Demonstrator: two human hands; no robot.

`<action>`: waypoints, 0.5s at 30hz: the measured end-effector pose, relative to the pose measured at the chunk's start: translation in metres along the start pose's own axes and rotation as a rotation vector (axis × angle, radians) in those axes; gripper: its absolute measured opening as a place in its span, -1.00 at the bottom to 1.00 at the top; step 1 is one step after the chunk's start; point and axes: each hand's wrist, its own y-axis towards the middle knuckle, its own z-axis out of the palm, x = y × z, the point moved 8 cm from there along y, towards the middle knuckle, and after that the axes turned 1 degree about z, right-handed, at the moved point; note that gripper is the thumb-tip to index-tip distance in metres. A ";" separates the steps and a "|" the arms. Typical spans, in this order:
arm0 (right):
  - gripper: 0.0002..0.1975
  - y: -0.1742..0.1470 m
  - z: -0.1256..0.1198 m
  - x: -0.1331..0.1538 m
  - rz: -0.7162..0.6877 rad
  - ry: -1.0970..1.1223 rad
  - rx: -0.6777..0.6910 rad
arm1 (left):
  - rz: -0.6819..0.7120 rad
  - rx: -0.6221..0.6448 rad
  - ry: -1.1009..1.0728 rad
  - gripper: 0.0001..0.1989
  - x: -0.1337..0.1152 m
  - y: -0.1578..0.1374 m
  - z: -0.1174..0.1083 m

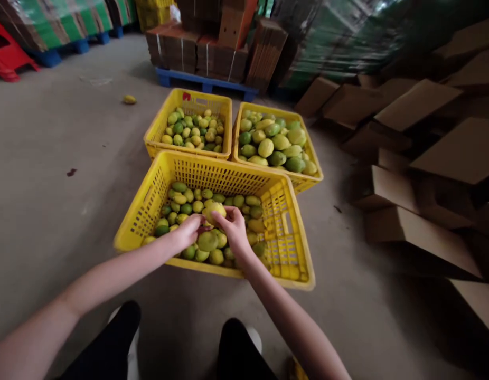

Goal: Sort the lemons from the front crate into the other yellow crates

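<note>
A yellow lemon point(215, 211) is held up over the front yellow crate point(268, 182), between my two hands. My right hand point(234, 226) is closed on it from the right, its thumb across the near side. From the left, my left hand point(192, 229) has its curled fingers against the lemon's lower left side; part of those fingers is hidden. Below both hands, many green and yellow lemons point(208, 241) lie in the crate, mostly toward its left and middle.
Behind stand two more yellow crates: the left one point(149, 138) holds small lemons, the right one point(313, 177) larger ones. A single lemon point(129, 99) lies on the floor. Cardboard boxes point(422, 232) crowd the right side. Flattened cartons rest on a blue pallet point(207, 84) at the back.
</note>
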 end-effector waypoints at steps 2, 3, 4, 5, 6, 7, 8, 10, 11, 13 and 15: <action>-0.55 0.005 -0.008 -0.007 0.033 -0.048 -0.016 | -0.191 0.057 0.051 -0.89 0.019 -0.003 0.001; -0.56 0.007 -0.012 -0.010 0.072 -0.041 -0.006 | -0.309 0.128 0.117 -0.86 0.029 -0.007 0.003; -0.57 0.008 -0.015 -0.013 0.120 -0.010 0.003 | -0.389 0.203 0.217 -0.82 0.036 -0.011 0.004; -0.57 0.009 -0.018 -0.015 0.162 0.038 -0.004 | -0.409 0.266 0.333 -0.79 0.038 -0.012 0.004; -0.58 0.010 -0.021 -0.017 0.188 0.095 -0.023 | -0.367 0.300 0.439 -0.80 0.034 -0.008 0.004; -0.58 0.011 -0.024 -0.018 0.201 0.152 -0.050 | -0.264 0.307 0.539 -0.83 0.025 -0.001 0.004; -0.59 0.012 -0.027 -0.019 0.208 0.208 -0.082 | -0.133 0.293 0.620 -0.87 0.012 0.009 0.004; -0.62 0.017 -0.033 -0.024 0.238 0.310 -0.131 | 0.072 0.256 0.719 -0.84 -0.012 0.029 0.004; -0.64 0.020 -0.037 -0.027 0.264 0.351 -0.138 | 0.133 0.239 0.744 -0.79 -0.021 0.038 0.004; -0.67 0.027 -0.044 -0.030 0.304 0.394 -0.121 | 0.206 0.221 0.776 -0.73 -0.031 0.056 0.005; -0.69 0.035 -0.053 -0.026 0.311 0.407 -0.076 | 0.207 0.236 0.776 -0.68 -0.028 0.069 0.010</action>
